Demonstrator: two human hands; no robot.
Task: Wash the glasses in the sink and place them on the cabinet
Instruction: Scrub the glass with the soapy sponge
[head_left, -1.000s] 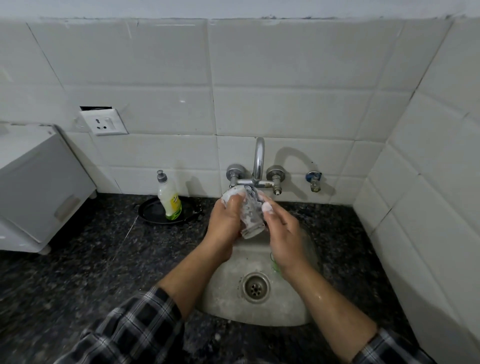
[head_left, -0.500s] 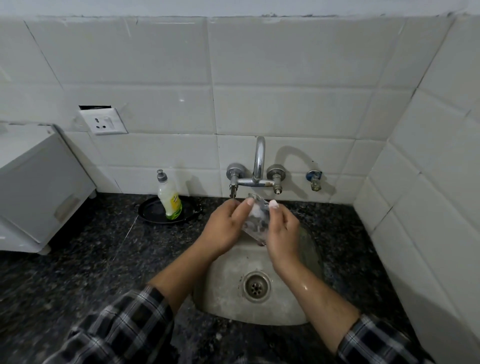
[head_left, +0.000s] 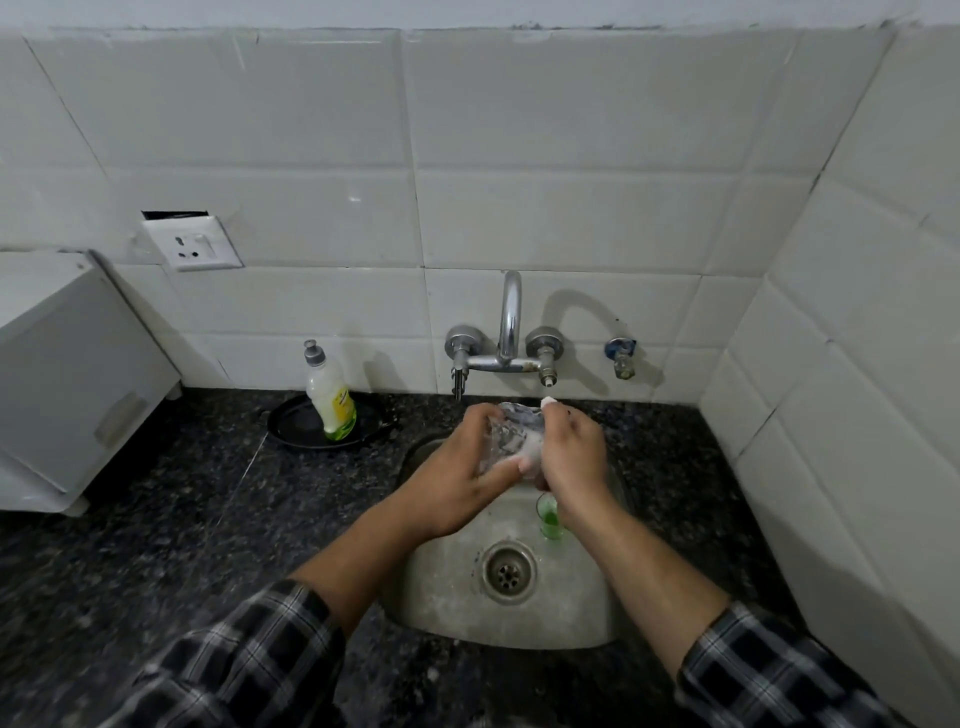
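Observation:
A clear glass (head_left: 506, 434), foamy with soap, is held over the steel sink (head_left: 447, 597) just below the tap (head_left: 510, 332). My left hand (head_left: 457, 478) grips it from the left, thumb across its lower part. From the right, my right hand (head_left: 569, 457) wraps its fingers round the glass, with suds on the fingertips. A small green glass (head_left: 549, 517) stands in the sink basin beneath my right wrist, partly hidden by it. The white cabinet (head_left: 67, 374) stands on the counter at far left.
A dish soap bottle (head_left: 330, 397) stands on a black plate (head_left: 298, 428) left of the sink. The dark granite counter (head_left: 182, 519) surrounds the basin. A wall socket (head_left: 192, 249) sits above it, and tiled walls close in behind and on the right.
Both hands have lowered the glass a little from under the tap and turned it between them. The green glass in the basin has come into view below my right wrist.

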